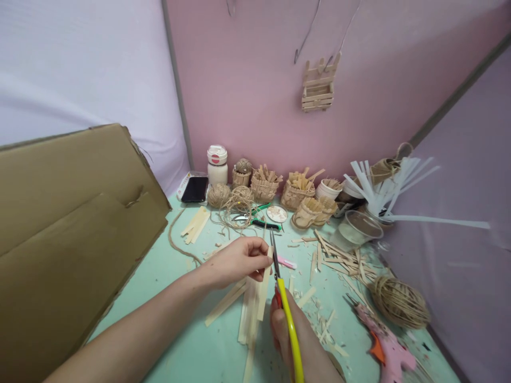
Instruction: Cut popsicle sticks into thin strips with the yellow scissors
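Observation:
Between the thumb and fingers of my left hand is a thin pale wooden strip, held upright. My right hand grips yellow-handled scissors, their blades pointing away from me along the strip's right edge near its top. Whether the blades touch the wood I cannot tell. Below my hands several longer wooden strips lie on the table, and a pink-handled tool lies just beyond the scissors. Small wood shavings are scattered to the right of my right hand.
A large cardboard piece stands at left. Along the back are a phone, twine balls, green-handled pruners, and baskets of sticks. At right are a clear cup, a twine ball and a pink glue gun.

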A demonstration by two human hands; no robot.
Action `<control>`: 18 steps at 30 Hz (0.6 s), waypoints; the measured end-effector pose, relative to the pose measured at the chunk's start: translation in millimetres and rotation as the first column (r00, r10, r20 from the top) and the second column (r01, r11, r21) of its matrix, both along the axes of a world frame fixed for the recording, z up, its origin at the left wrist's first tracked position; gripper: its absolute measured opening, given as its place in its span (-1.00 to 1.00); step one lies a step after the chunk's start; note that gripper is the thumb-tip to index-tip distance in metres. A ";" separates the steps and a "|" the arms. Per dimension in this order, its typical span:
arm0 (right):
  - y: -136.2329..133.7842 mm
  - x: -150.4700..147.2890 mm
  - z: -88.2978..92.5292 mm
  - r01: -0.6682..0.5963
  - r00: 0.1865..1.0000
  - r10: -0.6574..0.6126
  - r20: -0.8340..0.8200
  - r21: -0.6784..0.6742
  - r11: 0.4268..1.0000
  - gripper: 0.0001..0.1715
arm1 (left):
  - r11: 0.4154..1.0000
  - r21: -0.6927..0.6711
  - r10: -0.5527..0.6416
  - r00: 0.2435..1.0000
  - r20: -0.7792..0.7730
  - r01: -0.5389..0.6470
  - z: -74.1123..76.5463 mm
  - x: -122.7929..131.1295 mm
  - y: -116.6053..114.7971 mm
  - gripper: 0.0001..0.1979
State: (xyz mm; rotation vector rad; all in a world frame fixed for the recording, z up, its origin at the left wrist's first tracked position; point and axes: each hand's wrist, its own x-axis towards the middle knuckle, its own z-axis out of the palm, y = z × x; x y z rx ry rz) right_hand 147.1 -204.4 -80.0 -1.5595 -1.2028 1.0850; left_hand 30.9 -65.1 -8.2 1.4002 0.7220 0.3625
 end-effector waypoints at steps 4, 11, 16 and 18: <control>0.0 -2.3 -1.9 0.043 0.992 -0.044 -0.121 -0.008 0.999 -0.34 | 1.000 -0.011 -0.005 1.000 0.018 0.005 -0.3 -0.9 -0.6 -0.84; -0.5 -2.5 -2.9 0.044 0.990 -0.046 -0.131 -0.018 0.999 -0.33 | 1.000 -0.018 0.002 1.000 0.012 -0.002 0.0 -1.2 -0.8 -0.84; -1.1 -5.5 -8.5 0.057 0.995 -0.057 -0.084 -0.008 0.998 -0.23 | 0.999 -0.040 0.008 1.000 0.023 -0.007 1.1 0.0 -1.1 -0.83; -2.1 -7.0 -11.0 0.067 0.997 -0.066 -0.049 0.009 0.998 -0.21 | 0.999 -0.042 0.010 1.000 0.020 -0.009 1.5 0.2 -1.4 -0.83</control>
